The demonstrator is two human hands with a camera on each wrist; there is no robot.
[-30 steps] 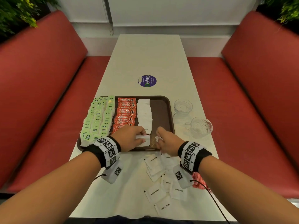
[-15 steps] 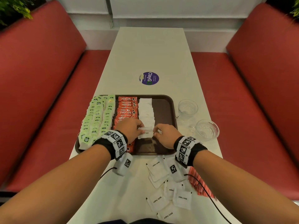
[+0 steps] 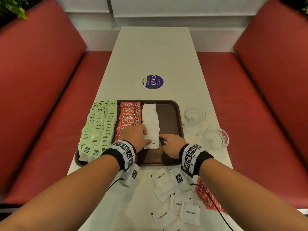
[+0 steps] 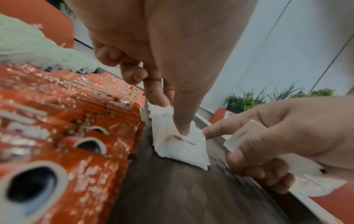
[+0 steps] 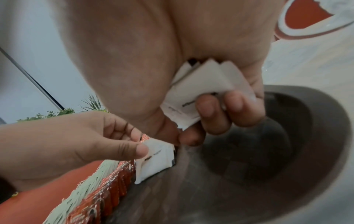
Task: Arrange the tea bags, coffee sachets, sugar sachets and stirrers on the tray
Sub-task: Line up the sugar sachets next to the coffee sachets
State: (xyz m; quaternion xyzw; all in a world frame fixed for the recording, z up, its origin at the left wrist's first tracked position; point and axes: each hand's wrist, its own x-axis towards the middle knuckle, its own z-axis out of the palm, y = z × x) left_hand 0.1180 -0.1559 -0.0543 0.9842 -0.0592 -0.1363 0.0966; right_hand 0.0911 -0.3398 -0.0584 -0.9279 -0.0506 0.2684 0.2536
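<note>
On the brown tray (image 3: 173,114) lie green tea bags (image 3: 98,124), red coffee sachets (image 3: 130,114) and a row of white sugar sachets (image 3: 150,119). My left hand (image 3: 135,135) pinches one sugar sachet (image 4: 184,145) at the row's near end, thumb on top and forefinger at its far edge. My right hand (image 3: 171,144) grips a small stack of sugar sachets (image 5: 197,84) in curled fingers, and its forefinger touches the laid sachet's right edge. Loose sugar sachets (image 3: 175,205) and red stirrers (image 3: 205,195) lie on the table in front of the tray.
Two glass cups (image 3: 195,114) (image 3: 215,138) stand right of the tray. A round purple sticker (image 3: 152,82) sits on the long white table (image 3: 155,52). Red benches (image 3: 41,80) run along both sides. The tray's right strip is bare.
Both hands have moved farther onto the tray. The sachet under my left hand has travelled from the tray's near edge up to the end of the sugar row.
</note>
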